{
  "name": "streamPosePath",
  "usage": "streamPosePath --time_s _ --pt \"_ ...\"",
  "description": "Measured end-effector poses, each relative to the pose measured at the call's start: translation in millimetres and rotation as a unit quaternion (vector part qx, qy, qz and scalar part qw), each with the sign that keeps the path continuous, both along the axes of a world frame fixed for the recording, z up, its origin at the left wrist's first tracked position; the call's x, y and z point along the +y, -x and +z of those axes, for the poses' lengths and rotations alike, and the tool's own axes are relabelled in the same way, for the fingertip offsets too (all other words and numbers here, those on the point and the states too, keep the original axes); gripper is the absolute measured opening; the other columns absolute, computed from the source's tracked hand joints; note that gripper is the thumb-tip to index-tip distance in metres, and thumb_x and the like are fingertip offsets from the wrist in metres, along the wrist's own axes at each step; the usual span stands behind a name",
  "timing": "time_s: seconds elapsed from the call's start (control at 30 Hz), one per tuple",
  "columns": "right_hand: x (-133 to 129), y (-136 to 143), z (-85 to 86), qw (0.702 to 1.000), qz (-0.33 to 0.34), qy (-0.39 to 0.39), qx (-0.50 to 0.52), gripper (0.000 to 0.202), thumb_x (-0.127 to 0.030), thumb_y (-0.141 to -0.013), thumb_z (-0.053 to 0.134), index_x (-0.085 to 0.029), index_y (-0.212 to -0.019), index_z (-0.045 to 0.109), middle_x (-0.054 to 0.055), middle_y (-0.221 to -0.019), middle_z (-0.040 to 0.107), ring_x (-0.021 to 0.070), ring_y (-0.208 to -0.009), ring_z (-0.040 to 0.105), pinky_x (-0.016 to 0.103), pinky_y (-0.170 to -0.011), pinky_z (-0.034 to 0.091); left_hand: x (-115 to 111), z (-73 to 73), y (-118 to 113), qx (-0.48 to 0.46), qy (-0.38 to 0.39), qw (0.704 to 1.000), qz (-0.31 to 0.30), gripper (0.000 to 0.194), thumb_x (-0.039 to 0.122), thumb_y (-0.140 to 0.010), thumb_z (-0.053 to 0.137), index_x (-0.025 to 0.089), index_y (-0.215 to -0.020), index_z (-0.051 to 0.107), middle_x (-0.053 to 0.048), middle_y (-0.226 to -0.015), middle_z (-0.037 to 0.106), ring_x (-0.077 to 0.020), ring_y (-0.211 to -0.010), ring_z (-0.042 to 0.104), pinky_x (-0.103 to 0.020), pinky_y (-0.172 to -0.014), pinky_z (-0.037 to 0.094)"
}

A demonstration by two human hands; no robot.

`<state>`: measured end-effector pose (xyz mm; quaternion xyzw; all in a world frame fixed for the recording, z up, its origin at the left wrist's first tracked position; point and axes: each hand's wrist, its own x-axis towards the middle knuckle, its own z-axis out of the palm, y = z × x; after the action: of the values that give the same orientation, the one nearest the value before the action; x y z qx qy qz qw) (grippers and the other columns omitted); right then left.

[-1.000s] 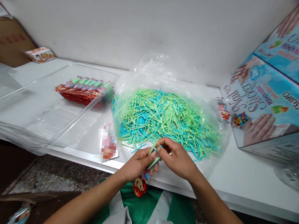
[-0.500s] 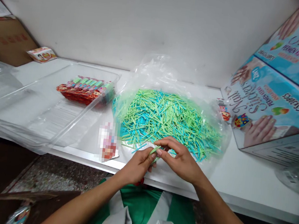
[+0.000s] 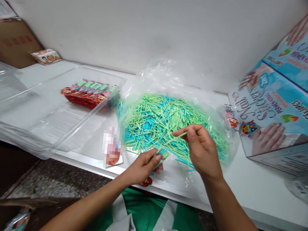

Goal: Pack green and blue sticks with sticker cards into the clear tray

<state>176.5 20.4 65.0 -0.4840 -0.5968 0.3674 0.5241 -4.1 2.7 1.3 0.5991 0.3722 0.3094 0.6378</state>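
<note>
Between its thumb and fingers my left hand (image 3: 146, 165) grips a small red packet (image 3: 161, 158) with green and blue sticks showing at its top. My right hand (image 3: 199, 146), higher and to the right, pinches a thin green stick (image 3: 179, 136) over the pile. Green and blue sticks (image 3: 164, 120) lie heaped in an open clear plastic bag (image 3: 162, 74) in front of both hands. A flat printed packet (image 3: 114, 151) lies left of my left hand near the table's front edge.
At the left, a clear plastic tray (image 3: 54, 145) holds a row of red packets (image 3: 86, 95). A brown carton (image 3: 10, 41) and a small box (image 3: 46, 57) stand behind it. Large blue printed boxes (image 3: 287, 104) stand at the right, beside another packet (image 3: 230, 118).
My right hand has moved up and right, away from my left hand, with a green stick pinched in it. The packet in my left hand now shows more clearly.
</note>
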Motion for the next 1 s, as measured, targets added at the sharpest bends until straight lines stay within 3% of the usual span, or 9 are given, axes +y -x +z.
streamPosePath --time_s 0.1,0.2,0.33,0.43,0.5,0.63,0.73,0.87,1.0 --pt "0 -2 -0.6 0.998 -0.004 0.021 0.06 0.021 -0.043 -0.094 0.038 -0.024 -0.087 0.044 -0.003 -0.07 0.05 0.0118 -0.06 0.052 0.025 -0.059 0.046 2 2.3 3 -0.023 -0.017 0.999 0.035 0.029 0.043 -0.09 0.044 0.015 -0.087 0.051 -0.004 -0.082 0.059 -0.0157 -0.075 0.06 -0.026 -0.069 0.044" --pt "-6 0 -6.8 0.995 0.031 0.085 -0.03 0.023 -0.046 -0.091 0.045 -0.024 -0.085 0.047 -0.006 -0.06 0.038 0.0097 -0.048 0.036 0.022 -0.045 0.032 5 8.1 8 -0.025 -0.048 0.997 0.049 0.028 0.041 -0.092 0.042 0.015 -0.088 0.053 -0.006 -0.087 0.06 -0.0166 -0.083 0.06 -0.027 -0.074 0.044" --pt "-15 8 -16.7 0.971 0.127 0.138 -0.146 0.021 -0.041 -0.085 0.057 -0.022 -0.092 0.058 -0.008 -0.051 0.029 0.0094 -0.046 0.031 0.022 -0.044 0.025 9 11.5 13 0.007 -0.1 0.993 0.058 0.031 0.041 -0.093 0.041 0.015 -0.083 0.054 -0.003 -0.079 0.059 -0.0128 -0.073 0.055 -0.024 -0.067 0.041" --pt "-17 14 -17.8 0.967 0.148 0.1 -0.18 0.02 -0.037 -0.087 0.054 -0.02 -0.087 0.064 -0.006 -0.053 0.04 0.0092 -0.049 0.037 0.022 -0.047 0.028 10 10.1 16 0.01 -0.098 0.993 0.069 0.031 0.043 -0.091 0.043 0.015 -0.088 0.055 -0.003 -0.084 0.059 -0.0138 -0.078 0.055 -0.024 -0.069 0.042" --pt "-15 16 -14.5 0.969 0.142 0.057 -0.196 0.021 -0.035 -0.088 0.053 -0.019 -0.083 0.066 -0.002 -0.062 0.054 0.0101 -0.055 0.045 0.023 -0.052 0.034 10 10.1 18 -0.013 -0.076 0.995 0.067 0.033 0.043 -0.09 0.045 0.017 -0.107 0.055 -0.006 -0.099 0.061 -0.0165 -0.088 0.057 -0.027 -0.076 0.043" --pt "-11 15 -3.6 0.967 0.13 -0.021 -0.218 0.02 -0.032 -0.089 0.053 -0.02 -0.086 0.069 0.002 -0.072 0.065 0.0126 -0.063 0.055 0.024 -0.06 0.04 12 13.6 25 -0.097 -0.06 0.992 0.054 0.055 0.041 -0.085 0.056 0.022 -0.134 0.038 -0.011 -0.118 0.059 -0.0224 -0.107 0.056 -0.033 -0.089 0.043" --pt "-8 13 2.4 0.961 0.153 -0.045 -0.224 0.018 -0.029 -0.088 0.054 -0.021 -0.087 0.07 0.002 -0.076 0.067 0.0129 -0.067 0.058 0.024 -0.061 0.042 14 15.6 29 -0.131 -0.068 0.988 0.049 0.06 0.039 -0.079 0.065 0.022 -0.132 0.042 -0.012 -0.119 0.06 -0.0258 -0.112 0.055 -0.037 -0.093 0.042" --pt "-3 11 5.1 0.974 0.127 -0.014 -0.187 0.016 -0.03 -0.086 0.057 -0.02 -0.088 0.07 0.002 -0.078 0.069 0.0129 -0.068 0.06 0.024 -0.061 0.044 15 12.9 29 -0.122 -0.046 0.99 0.059 0.059 0.031 -0.074 0.072 0.022 -0.126 0.047 -0.011 -0.114 0.062 -0.0254 -0.105 0.059 -0.039 -0.093 0.044" --pt "1 15 7.1 0.984 0.108 0.019 -0.137 0.014 -0.031 -0.084 0.06 -0.02 -0.085 0.07 0.001 -0.076 0.068 0.0126 -0.068 0.06 0.023 -0.062 0.045 13 6.4 27 -0.139 -0.032 0.988 0.063 0.042 0.027 -0.076 0.07 0.02 -0.114 0.052 -0.009 -0.108 0.062 -0.0225 -0.098 0.061 -0.036 -0.087 0.047"
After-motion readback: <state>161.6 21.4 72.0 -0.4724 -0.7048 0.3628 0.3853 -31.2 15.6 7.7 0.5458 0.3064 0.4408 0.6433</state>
